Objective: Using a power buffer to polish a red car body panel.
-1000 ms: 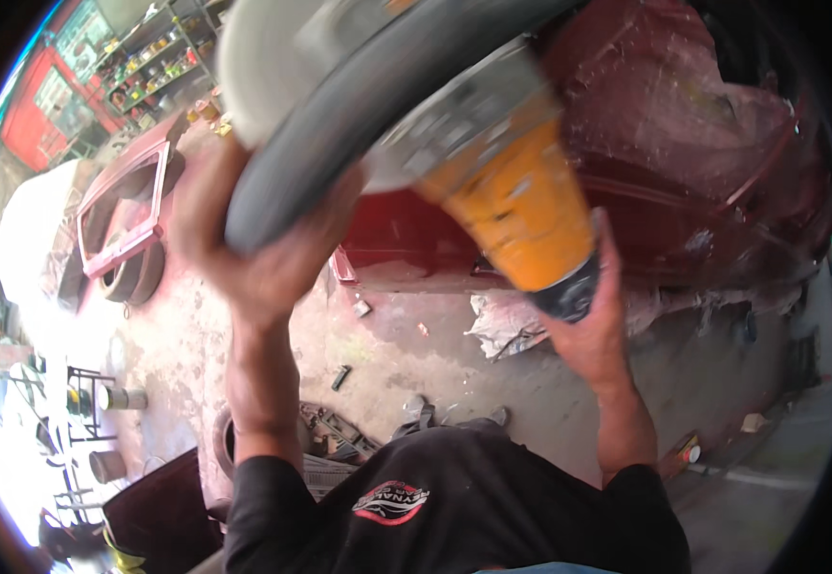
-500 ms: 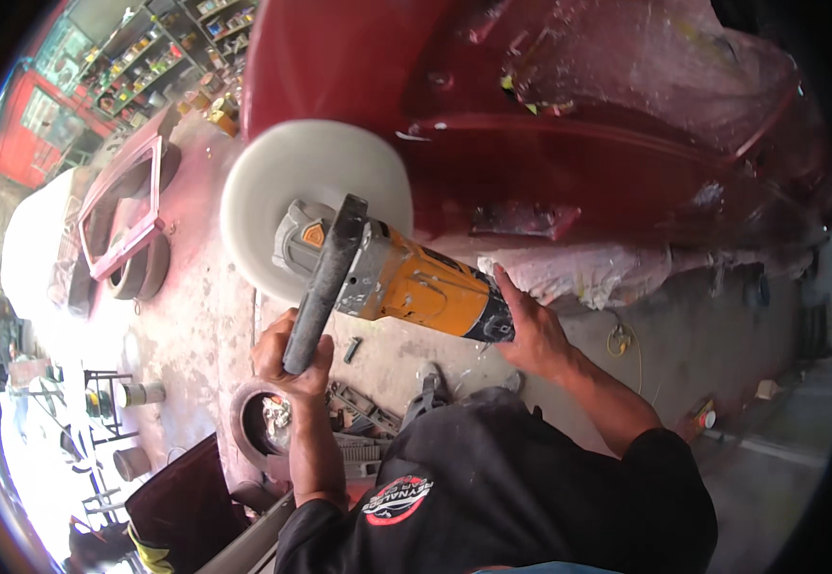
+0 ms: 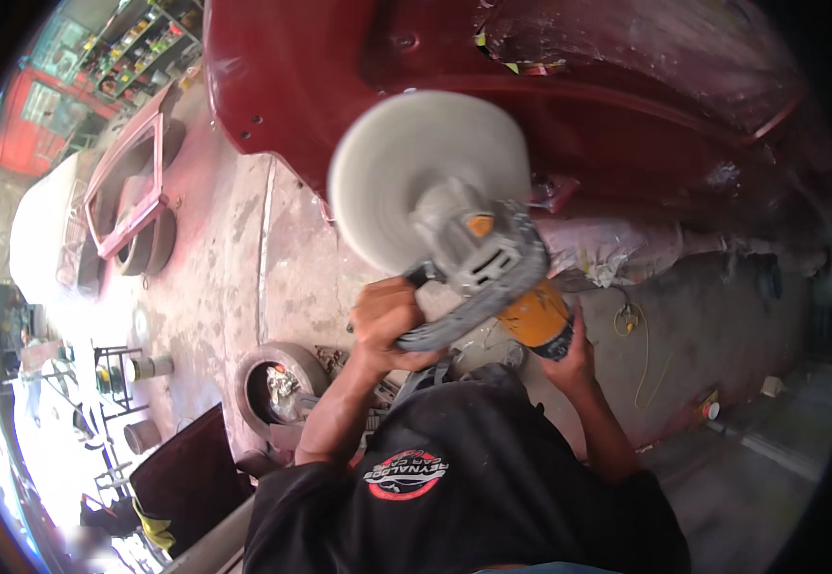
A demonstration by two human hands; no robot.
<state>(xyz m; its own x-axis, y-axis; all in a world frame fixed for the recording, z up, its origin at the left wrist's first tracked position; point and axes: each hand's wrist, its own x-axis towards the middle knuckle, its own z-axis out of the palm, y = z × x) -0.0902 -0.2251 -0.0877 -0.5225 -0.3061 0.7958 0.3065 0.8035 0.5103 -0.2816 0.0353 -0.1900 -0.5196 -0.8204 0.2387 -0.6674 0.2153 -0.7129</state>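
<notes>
Both my hands carry a yellow and grey polisher (image 3: 533,316) with a wide white buffing pad (image 3: 378,172). My left hand (image 3: 385,320) is wrapped round the dark front handle (image 3: 473,311). Around the rear end of the body my right hand (image 3: 574,359) is closed; its fingers are partly hidden by the tool. The pad is blurred and overlaps the lower edge of a dark red car panel (image 3: 292,81). Whether it touches the paint I cannot tell.
Crumpled masking sheet (image 3: 617,249) hangs along the car's lower side. A yellow cord (image 3: 647,368) lies on the floor to the right. Leftward are a tyre holding crumpled stuff (image 3: 249,383), a pink door frame (image 3: 153,215) and loaded shelves (image 3: 153,43).
The polisher has shifted right in view and swung, its handle now lying flatter. My hands have gone with it, the left one rightward. More of the car's left edge shows.
</notes>
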